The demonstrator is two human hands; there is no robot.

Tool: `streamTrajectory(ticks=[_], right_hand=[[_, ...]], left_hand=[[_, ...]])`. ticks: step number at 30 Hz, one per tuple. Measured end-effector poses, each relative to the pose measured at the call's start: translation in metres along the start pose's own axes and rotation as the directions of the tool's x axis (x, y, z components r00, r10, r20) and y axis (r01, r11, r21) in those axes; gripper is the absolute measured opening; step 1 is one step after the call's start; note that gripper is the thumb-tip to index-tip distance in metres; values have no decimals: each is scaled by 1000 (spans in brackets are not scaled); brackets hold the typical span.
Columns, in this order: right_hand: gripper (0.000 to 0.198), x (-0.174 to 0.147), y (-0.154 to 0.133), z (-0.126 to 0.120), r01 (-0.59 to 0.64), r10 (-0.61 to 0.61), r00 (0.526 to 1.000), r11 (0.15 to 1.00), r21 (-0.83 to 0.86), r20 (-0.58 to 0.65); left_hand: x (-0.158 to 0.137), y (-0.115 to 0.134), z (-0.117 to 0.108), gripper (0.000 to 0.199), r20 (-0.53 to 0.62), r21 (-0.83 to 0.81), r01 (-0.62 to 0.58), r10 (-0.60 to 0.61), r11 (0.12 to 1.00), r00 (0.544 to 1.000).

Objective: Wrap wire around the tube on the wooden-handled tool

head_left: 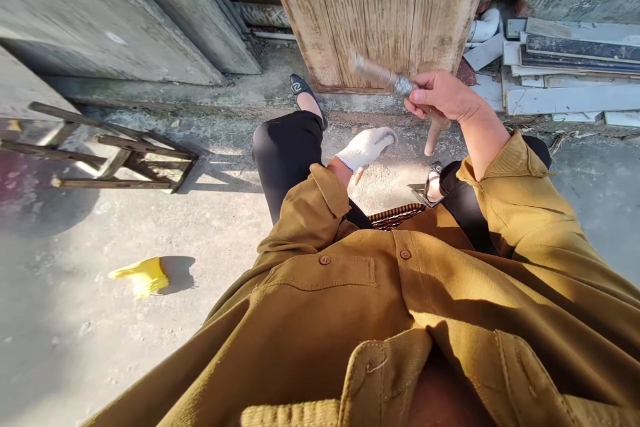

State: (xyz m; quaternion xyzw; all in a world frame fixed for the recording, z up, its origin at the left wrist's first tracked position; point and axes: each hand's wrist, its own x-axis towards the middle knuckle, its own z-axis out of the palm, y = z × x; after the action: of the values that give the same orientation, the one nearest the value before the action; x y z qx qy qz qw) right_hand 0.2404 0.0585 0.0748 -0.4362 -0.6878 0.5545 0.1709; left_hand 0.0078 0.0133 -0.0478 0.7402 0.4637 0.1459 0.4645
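My right hand (437, 99) is bare and closed round a wooden stick (377, 73). Metal wire (401, 85) is wound about the stick just beyond my fingers, and a thick stub of wood (434, 133) sticks out below my palm. The stick's far end is blurred in front of the wooden boards. Lower and to the left, my left hand (367, 148) wears a white knit glove, its fingers curled together over the sunlit ground. A small tan bit shows under the glove; whether that hand holds it is hidden.
A wooden plank panel (375, 13) leans ahead of me. On the left a wooden stool (135, 153) lies tipped over, and a yellow object (143, 275) sits on the concrete. Stacked boards (575, 73) and a white pipe (485, 25) are at right. Grey slabs (150, 7) lean at upper left.
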Motion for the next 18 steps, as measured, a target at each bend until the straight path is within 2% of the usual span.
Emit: streamTrajectory(ticks=[2,4,5,7,9,11,13,15,18], right_hand=[[26,6,4,3,-28,33,980,999,30,-195],[21,15,13,3,-181,134,938,976,-121,-321],[19,19,19,2,-274,174,922,925,-264,-346],[19,25,30,-1,-382,219,914,752,-537,-343],[29,28,38,-4,-385,241,923,603,-699,-301],[35,29,40,-5,-352,268,932,517,-780,-244],[31,28,38,-5,-326,329,926,449,-832,-186],[22,26,34,-2,-298,445,891,428,-853,-88],[24,23,30,3,-254,605,784,516,-818,139]], left_hand=[[0,-1,3,35,63,-38,17,-15,999,998],[-1,0,3,34,79,-36,4,-1,999,997],[-2,2,1,34,67,-21,-16,17,1000,998],[-3,5,-3,33,32,10,-59,58,998,998],[-5,9,-8,34,9,16,-88,88,996,996],[-7,12,-12,36,1,1,-91,91,996,996],[-9,13,-14,37,-8,-6,-89,89,996,996],[-9,12,-15,36,-46,-2,-93,93,996,995],[-7,8,-16,33,-111,-22,-93,90,995,990]])
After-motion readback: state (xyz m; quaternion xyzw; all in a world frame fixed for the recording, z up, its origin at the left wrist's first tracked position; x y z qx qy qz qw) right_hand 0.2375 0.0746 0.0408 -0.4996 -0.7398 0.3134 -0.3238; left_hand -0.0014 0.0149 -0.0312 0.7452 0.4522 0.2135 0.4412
